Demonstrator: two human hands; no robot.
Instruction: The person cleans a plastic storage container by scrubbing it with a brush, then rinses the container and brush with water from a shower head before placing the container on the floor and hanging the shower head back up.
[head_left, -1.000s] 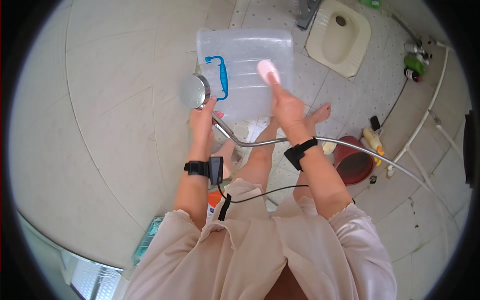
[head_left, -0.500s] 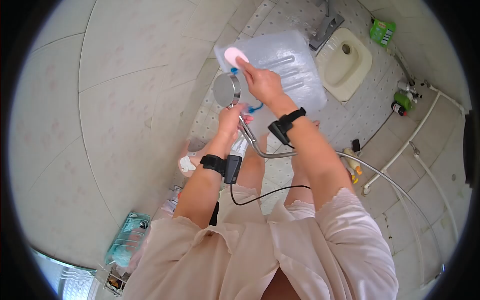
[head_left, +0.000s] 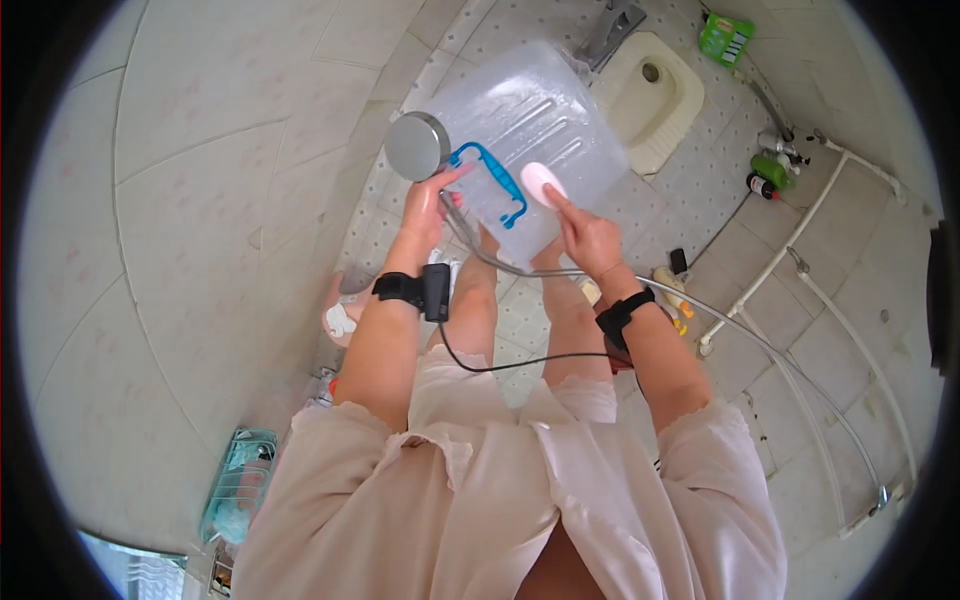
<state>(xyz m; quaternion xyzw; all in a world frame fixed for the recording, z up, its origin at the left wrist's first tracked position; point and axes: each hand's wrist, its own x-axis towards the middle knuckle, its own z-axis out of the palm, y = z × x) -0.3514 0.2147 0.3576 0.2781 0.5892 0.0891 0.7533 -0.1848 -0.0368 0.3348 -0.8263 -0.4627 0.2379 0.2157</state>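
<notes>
My left hand point(head_left: 428, 212) is wrapped round the handle of a chrome shower head point(head_left: 418, 146), with one finger stretched toward the near edge of the bin. My right hand point(head_left: 590, 240) grips a pink oval scrub brush point(head_left: 543, 184) against the bin; its bristle side is hidden. The translucent plastic storage bin point(head_left: 575, 125) is wet and tilted in front of my legs, its ribbed face toward me. A blue carry handle point(head_left: 498, 175) on it lies between my two hands. From the shower head a metal hose point(head_left: 700, 295) runs off to the right.
A squat toilet point(head_left: 655, 105) is set in the tiled floor beyond the bin. Green and dark bottles point(head_left: 772, 172) and a yellow bottle point(head_left: 670, 285) stand at right, near white wall pipes point(head_left: 775, 262). A pink container point(head_left: 345, 305) and a teal wire basket point(head_left: 240, 480) are at left.
My right hand has moved with the brush from the bin's far left corner toward me and right. The blue carry handle has come into fuller view. My left hand still holds the shower head.
</notes>
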